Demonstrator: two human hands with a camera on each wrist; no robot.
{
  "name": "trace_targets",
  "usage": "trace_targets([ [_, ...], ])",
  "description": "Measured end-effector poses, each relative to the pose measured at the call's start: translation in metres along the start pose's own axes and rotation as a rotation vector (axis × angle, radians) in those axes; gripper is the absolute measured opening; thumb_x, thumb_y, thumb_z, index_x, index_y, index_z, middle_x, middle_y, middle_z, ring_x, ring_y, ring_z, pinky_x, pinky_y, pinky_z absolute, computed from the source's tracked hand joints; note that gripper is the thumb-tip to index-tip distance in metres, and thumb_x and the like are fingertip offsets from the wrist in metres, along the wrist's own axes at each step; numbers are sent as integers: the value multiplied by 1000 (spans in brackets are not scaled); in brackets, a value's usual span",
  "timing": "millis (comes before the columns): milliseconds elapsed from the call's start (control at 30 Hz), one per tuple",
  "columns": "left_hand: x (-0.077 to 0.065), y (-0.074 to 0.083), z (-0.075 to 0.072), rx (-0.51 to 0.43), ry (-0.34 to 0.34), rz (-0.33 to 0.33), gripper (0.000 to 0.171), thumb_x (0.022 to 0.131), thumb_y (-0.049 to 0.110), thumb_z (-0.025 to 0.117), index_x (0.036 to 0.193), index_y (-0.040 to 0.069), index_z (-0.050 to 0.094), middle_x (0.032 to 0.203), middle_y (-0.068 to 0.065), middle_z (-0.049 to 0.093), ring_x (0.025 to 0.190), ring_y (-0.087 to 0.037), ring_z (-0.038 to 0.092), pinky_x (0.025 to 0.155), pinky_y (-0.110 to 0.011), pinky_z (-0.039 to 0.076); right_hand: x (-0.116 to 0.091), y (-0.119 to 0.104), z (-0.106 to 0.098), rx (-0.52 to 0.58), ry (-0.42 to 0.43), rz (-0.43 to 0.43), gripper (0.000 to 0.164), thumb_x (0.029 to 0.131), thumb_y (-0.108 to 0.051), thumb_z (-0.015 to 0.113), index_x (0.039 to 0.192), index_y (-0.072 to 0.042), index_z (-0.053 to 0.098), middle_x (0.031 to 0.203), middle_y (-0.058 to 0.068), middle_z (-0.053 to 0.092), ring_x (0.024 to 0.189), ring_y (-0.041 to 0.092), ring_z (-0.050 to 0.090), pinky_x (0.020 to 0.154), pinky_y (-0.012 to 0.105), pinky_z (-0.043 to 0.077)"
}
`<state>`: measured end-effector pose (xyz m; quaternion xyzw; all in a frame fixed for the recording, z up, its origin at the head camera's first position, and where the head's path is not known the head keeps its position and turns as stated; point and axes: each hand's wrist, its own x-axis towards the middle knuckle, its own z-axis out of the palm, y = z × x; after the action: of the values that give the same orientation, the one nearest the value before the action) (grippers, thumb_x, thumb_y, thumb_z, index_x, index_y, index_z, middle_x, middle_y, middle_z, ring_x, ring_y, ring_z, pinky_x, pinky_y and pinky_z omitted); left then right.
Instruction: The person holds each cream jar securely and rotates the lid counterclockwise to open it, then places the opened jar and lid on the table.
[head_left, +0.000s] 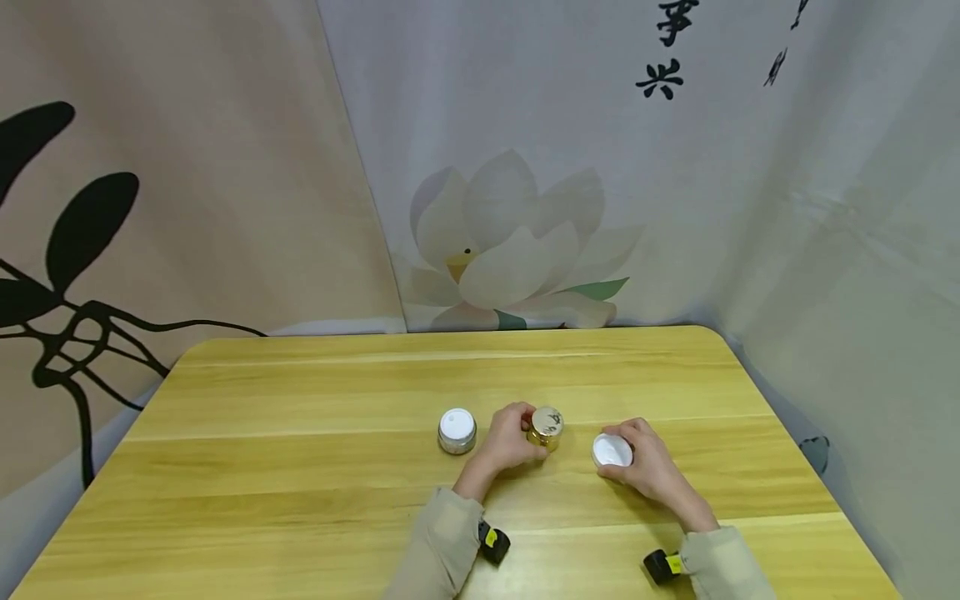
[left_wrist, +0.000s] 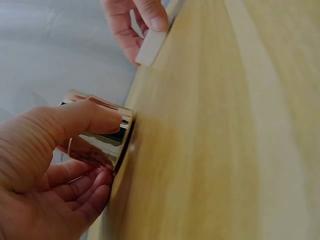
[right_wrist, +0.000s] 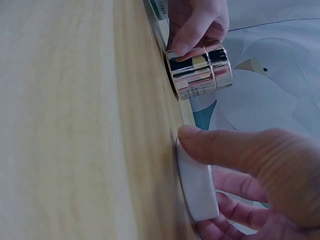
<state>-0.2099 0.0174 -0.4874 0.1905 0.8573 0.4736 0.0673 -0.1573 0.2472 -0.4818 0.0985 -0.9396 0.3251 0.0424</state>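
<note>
My left hand (head_left: 512,439) grips a shiny gold cosmetic jar (head_left: 545,429) that has a gold lid with a dark pattern on top. The left wrist view shows the thumb on one side of the jar and the fingers curled at the other, its base down at the table. To the right, my right hand (head_left: 642,458) holds a round white lid (head_left: 612,451) by its edge, between thumb and fingers. In the right wrist view the white lid (right_wrist: 196,182) is right at the tabletop. Left of my left hand stands a glass jar (head_left: 457,431) with a white top.
The wooden table (head_left: 300,467) has a light, streaked grain and rounded far corners. Behind it hangs a pale curtain (head_left: 525,108) with a printed lotus and black characters. Each wrist carries a small black camera (head_left: 494,543).
</note>
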Motion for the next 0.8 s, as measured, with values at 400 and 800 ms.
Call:
trace_targets([
  [400,1,-3,3,29,54,45,41,59,6,83,94,-2,64,79,0,52,74,-13,47,65,-22,42,-1,1,1,-8,18,-10,52,66,-10,84,111,5,63,100,16,53,90,31,54,79,47,46],
  [800,0,-2,1,6,109,46,34,60,9,80,88,4,61,72,3,50,68,-10,45,61,-22,40,-3,0,1,-1,37,-28,53,65,-10,84,111,5,62,101,16,54,89,32,55,78,48,47],
])
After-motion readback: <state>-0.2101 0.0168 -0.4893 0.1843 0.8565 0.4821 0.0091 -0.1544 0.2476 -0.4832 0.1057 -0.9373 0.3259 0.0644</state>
